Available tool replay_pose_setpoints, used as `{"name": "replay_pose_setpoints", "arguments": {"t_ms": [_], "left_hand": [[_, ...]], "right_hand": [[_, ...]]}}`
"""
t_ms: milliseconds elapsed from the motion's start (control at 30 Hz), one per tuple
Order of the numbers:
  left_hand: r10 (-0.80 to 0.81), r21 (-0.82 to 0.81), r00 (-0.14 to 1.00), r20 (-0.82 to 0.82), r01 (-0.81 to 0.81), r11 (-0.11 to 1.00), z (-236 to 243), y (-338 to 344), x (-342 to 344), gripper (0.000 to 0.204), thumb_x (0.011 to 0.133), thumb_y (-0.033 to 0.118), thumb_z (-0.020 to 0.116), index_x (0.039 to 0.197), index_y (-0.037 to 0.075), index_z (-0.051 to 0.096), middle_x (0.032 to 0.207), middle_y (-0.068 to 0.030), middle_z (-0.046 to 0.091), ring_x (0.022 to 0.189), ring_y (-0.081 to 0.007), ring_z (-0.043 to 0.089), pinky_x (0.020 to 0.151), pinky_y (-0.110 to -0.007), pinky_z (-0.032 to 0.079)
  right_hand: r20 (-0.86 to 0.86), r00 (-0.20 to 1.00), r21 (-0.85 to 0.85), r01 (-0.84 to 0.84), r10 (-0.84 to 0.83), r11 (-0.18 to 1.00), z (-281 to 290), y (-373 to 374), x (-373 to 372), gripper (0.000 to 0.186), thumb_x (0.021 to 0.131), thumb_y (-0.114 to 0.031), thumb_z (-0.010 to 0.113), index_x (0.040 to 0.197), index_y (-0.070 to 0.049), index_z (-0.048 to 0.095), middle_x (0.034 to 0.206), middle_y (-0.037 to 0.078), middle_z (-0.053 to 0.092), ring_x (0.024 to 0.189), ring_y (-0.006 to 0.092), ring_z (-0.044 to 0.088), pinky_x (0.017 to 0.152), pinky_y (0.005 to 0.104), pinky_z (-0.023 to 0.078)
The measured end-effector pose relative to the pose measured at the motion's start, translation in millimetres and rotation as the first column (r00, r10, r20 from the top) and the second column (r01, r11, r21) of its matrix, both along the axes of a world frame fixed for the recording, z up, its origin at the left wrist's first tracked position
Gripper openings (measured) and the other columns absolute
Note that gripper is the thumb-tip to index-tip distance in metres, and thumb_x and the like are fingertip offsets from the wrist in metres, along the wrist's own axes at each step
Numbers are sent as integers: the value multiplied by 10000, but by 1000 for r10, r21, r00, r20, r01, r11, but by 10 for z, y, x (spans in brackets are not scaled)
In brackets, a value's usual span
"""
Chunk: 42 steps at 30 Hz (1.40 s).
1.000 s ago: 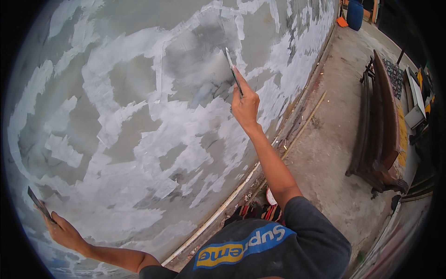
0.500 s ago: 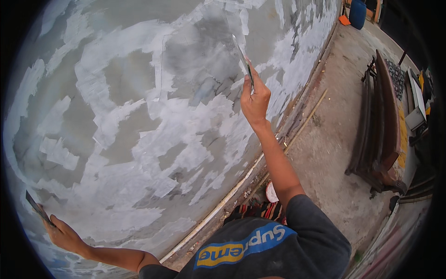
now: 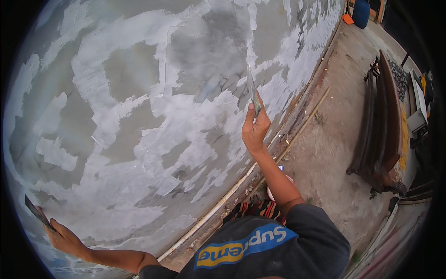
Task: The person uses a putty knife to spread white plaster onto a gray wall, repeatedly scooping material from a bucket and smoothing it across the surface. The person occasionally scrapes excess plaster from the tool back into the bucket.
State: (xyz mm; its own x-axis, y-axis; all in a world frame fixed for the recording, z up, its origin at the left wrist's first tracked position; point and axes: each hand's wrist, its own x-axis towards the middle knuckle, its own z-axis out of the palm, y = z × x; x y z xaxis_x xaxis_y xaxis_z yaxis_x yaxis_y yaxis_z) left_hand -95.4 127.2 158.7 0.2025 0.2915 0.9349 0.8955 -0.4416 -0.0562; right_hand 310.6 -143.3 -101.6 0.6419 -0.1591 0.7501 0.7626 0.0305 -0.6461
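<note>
A grey wall [image 3: 132,72] patched with whitish filler takes up most of the view on the left and centre. My right hand [image 3: 255,132] is closed round a putty knife [image 3: 252,90]; its thin blade points up along the wall, with the edge against or very near the surface. Far to the left, my left hand [image 3: 65,237] grips a second flat, dark-edged putty knife [image 3: 37,211], held out beside the wall. Whether that one touches the wall I cannot tell. A fresh whitish strip runs upward from the right blade.
A pale pole [image 3: 306,118] lies on the ground along the wall's foot. A dark wooden bench [image 3: 378,125] stands at right. Behind my right forearm, a bucket [image 3: 270,193] is partly hidden. At the far top right stands a blue barrel [image 3: 360,14].
My right hand has moved down the wall with its putty knife, leaving a whitish strip above the blade. My left hand has barely shifted.
</note>
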Motion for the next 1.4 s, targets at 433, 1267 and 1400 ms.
{"name": "replay_pose_setpoints", "arguments": {"t_ms": [433, 1267, 1400], "left_hand": [[3, 82, 997, -76, 4, 997, 13, 19, 32, 385, 979, 266, 439, 1249, 71, 633, 1189, -117, 668, 943, -281, 678, 741, -381, 532], [-42, 147, 994, -105, 58, 987, 42, -22, 44, 386, 981, 268, 421, 1279, 132, 625, 1230, -66, 654, 962, -257, 681, 755, -353, 537], [-10, 97, 999, -42, 14, 995, 27, 5, 119, 388, 982, 278, 418, 1279, 141, 627, 1225, -63, 656, 955, -244, 683, 748, -349, 540]], "right_hand": [[-37, 991, -224, -137, 132, 965, -150, 227, -199, 714, 721, 176, 476, 1395, -60, 470, 1440, 200, 428, 1328, 370, 407, 1085, 409, 380], [-36, 998, -93, 38, -41, 995, 45, -59, 88, 639, 752, 176, 494, 1348, -53, 524, 1357, 149, 538, 1234, 343, 528, 974, 368, 487], [-91, 992, -105, 80, -89, 991, 59, 45, 276, 624, 777, 176, 490, 1359, -47, 508, 1358, 147, 537, 1233, 337, 528, 976, 365, 486]]}}
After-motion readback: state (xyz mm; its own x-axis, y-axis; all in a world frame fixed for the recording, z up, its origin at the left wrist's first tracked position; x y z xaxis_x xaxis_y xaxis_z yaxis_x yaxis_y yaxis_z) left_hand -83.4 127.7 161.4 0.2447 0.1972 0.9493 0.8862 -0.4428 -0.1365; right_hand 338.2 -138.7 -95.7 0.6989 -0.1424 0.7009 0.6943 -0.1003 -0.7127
